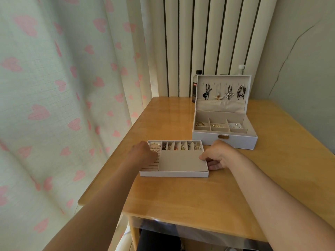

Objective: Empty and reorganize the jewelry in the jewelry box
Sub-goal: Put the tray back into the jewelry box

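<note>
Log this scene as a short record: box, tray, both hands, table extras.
jewelry box: open, lid upright, necklaces hanging inside lid
tray: out of the box, on the table, in front and left of it
left hand: over tray's ring rolls, fingers hidden
right hand: grips tray's right edge
bottle: behind box

curtain [54, 105]: pale cream, scattered pink hearts
tabletop [199, 196]: honey-yellow wood, glossy
jewelry box [224, 142]: white outside, beige lining, brass-coloured clasp
tray [174, 174]: white rim, beige lining
radiator [208, 42]: cream ribs, dark gaps
bottle [195, 86]: dark, black cap
wall [308, 51]: pale green
</note>
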